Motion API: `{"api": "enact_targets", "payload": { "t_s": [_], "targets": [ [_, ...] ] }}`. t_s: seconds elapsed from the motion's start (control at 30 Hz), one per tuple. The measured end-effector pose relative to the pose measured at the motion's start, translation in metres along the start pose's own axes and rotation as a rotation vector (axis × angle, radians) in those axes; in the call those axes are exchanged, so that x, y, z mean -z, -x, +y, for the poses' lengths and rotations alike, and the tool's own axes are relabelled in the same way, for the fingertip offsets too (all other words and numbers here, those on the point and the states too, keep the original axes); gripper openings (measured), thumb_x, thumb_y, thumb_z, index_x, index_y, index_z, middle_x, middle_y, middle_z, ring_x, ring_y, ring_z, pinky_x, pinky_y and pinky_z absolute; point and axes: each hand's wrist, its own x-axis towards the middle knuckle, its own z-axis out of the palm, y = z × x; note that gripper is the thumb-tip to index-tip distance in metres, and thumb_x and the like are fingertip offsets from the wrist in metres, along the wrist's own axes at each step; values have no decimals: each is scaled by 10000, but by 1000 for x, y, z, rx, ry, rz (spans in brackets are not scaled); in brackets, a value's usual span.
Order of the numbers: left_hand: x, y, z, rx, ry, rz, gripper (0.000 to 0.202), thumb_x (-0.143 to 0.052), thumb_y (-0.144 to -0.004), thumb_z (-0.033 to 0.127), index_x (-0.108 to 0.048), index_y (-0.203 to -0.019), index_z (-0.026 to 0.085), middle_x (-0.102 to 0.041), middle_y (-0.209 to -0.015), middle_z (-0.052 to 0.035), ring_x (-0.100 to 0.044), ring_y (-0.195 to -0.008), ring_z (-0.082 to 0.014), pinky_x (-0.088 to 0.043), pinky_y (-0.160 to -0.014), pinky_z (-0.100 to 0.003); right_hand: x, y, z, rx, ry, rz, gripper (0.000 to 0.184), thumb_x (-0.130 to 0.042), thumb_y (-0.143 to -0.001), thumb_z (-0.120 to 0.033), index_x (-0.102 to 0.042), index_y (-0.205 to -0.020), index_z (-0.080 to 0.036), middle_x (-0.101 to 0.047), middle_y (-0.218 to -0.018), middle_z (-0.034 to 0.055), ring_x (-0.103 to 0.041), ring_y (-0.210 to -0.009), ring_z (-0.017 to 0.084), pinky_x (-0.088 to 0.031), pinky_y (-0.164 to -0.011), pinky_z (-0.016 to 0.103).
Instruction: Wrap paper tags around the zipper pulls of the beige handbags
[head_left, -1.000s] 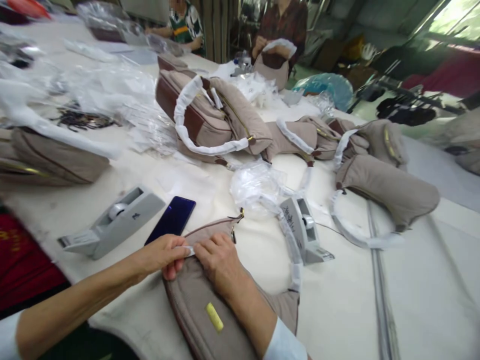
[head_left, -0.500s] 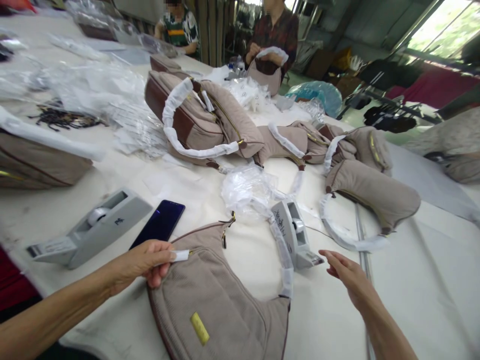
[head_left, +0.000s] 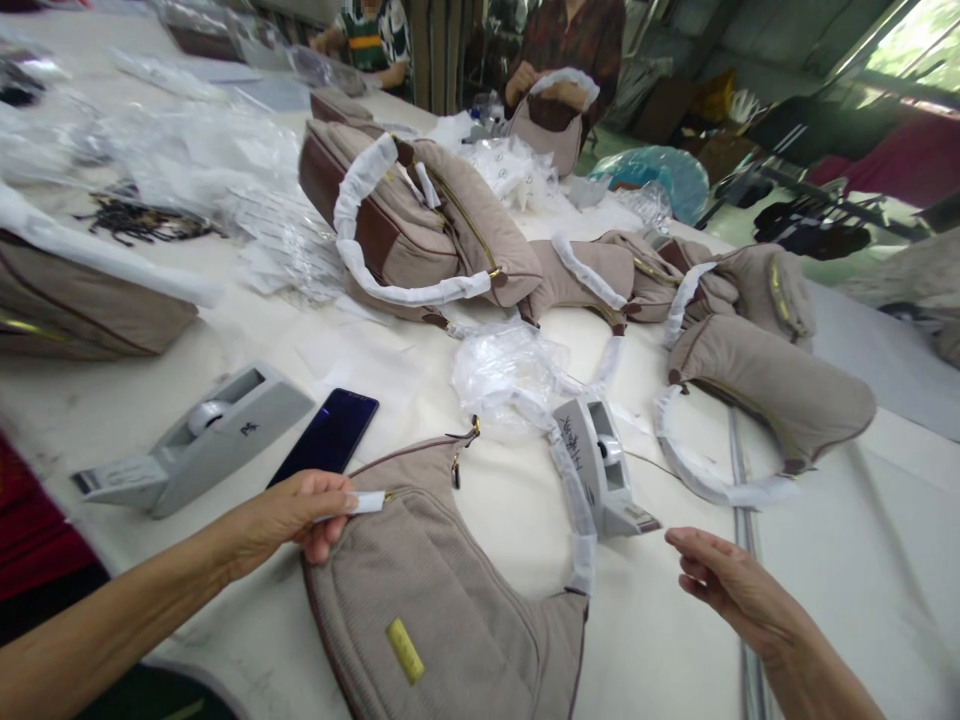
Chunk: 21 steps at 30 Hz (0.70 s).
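Right hand (head_left: 739, 588) shifted off bag (head_left: 442, 590), pinched narrow beside dispenser (head_left: 616, 508) with roll (head_left: 609, 450), left hand (head_left: 309, 508) gripping white strip (head_left: 367, 502) — bag's contents unclear

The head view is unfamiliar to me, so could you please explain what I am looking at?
There is no machine: a person works bare-handed, filmed by a camera worn on the head, looking forward and down. The left hand pinches a white strip at a beige bag lying on the pale table. The right hand is near the cutting end of a grey tape dispenser; I cannot tell whether it holds anything. A dark phone and a second dispenser lie towards the left. More bags lie further back, where a co-worker stands.
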Motion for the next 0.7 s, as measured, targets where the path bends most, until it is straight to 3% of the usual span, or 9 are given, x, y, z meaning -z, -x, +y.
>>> {"api": "enact_targets", "payload": {
  "t_s": [0.17, 0.33, 0.57, 0.7],
  "targets": [
    [0, 0, -3, -9, 21, -4, 380, -669, -654, 491, -503, -667, 150, -551, -510, 40, -476, -395, -77, -318, -444, -183, -5, -1, 24, -22, -65, 44, 407, -895, -421, -348, -632, -681, -178, -488, -546, -78, -421, -483, 44, -451, -524, 176],
    [-2, 1, -5, -23, 36, 9, 391, -671, -652, 502, -493, -660, 154, -542, -504, 42, -466, -391, -81, -330, -448, -195, 0, 0, 28, 2, -46, 70, 350, -859, -475, -332, -620, -687, -190, -513, -558, -70, -440, -482, 61, -456, -526, 189],
    [0, -5, -8, -42, 61, -10, 391, -674, -650, 498, -488, -652, 154, -544, -498, 47, -470, -379, -77, -345, -428, -188, -13, -8, 44, 60, 149, 156, 296, -818, -518, -390, -608, -615, -205, -460, -480, -64, -431, -458, 89, -463, -542, 235],
    [-9, -4, -11, -59, 90, -30, 356, -655, -656, 472, -511, -673, 147, -556, -495, 40, -482, -366, -75, -355, -406, -181, 4, 5, 56, 109, 326, 212, 332, -807, -441, -461, -639, -612, -231, -619, -604, 10, -567, -558, 178, -493, -531, 311]
  ]
}}
